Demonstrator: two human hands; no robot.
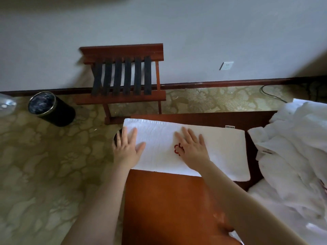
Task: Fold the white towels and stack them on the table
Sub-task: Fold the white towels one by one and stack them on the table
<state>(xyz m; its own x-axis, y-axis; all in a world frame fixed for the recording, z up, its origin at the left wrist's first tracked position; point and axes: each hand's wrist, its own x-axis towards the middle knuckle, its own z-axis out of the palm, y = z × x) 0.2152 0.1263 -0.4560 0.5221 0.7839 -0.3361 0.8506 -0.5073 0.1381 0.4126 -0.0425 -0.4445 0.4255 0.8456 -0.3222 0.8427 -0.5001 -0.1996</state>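
Towel (223, 151) is lying folded into a flat rectangle across the far part of the table (168, 200). Both hands are pressing down on it, palms flat, fingers straight and spread, gripping nothing. Left hand (126, 147) is sitting on the towel's left end, partly overhanging the table edge. Right hand (192, 147) is sitting near the middle, half covering a red mark (177, 148) stitched into the cloth. A small tag (229, 126) is sticking out at the far edge, out past the right hand.

Looks like smoothing after a fold. I can't tell if another fold is coming, but the towel is wide for a finished one.

Progress, as a judgement: early. Only this one towel is showing on the table, so no stack is forming yet. Just right of the right hand a loose pile (292, 147) of white towels is lying crumpled and unfolded, so most of the folding is waiting.

Bare table top is showing on the near side of both hands.

Beyond the hands on the carpet (35, 165): a wooden rack (122, 75) with dark straps against the wall. Far left of the left hand, a black bin (50, 108). Up right on the wall, a socket (226, 65).
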